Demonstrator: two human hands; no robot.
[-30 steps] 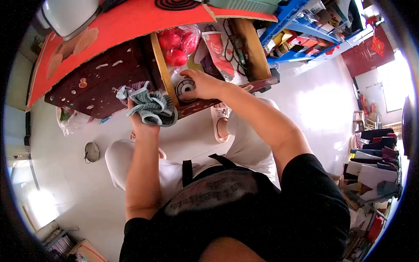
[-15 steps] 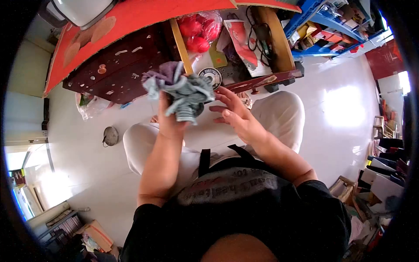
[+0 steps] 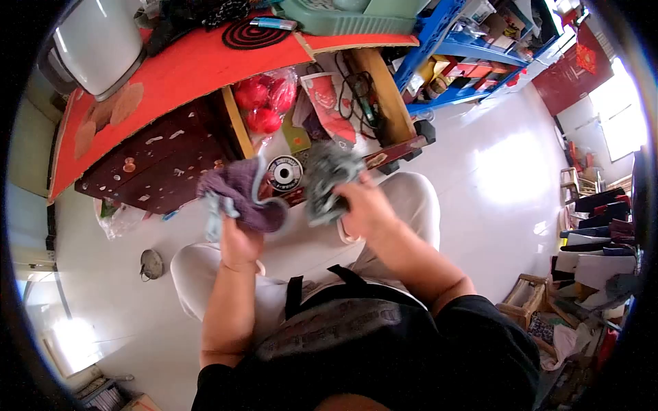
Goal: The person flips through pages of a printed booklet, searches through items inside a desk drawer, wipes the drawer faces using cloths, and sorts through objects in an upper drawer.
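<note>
My left hand (image 3: pixel 241 245) is closed around a crumpled purple cloth (image 3: pixel 248 195) with pale grey-blue edges, in front of the cabinet. To its right, my right hand (image 3: pixel 368 205) grips a grey-green cloth (image 3: pixel 331 179), blurred by motion, over the front of the open drawer (image 3: pixel 395 103). Between the two cloths a round black-and-white disc (image 3: pixel 284 172) lies in the drawer's front corner. Behind it are red items in a clear plastic bag (image 3: pixel 266 99), a red-and-white packet (image 3: pixel 329 103) and a dark cable (image 3: pixel 358 96).
A white kettle (image 3: pixel 99 41), a black coil (image 3: pixel 255 35) and a green tray (image 3: pixel 343 20) stand on the red tabletop (image 3: pixel 185 65). Blue shelves (image 3: pixel 473 51) hold boxes at the right. A round metal pan (image 3: pixel 151 264) and a wooden stool (image 3: pixel 524 299) are on the floor.
The cloth bundle from my left hand is now parted: the grey-green cloth has moved right into my right hand, which was empty and open. The purple cloth stays in my left hand.
</note>
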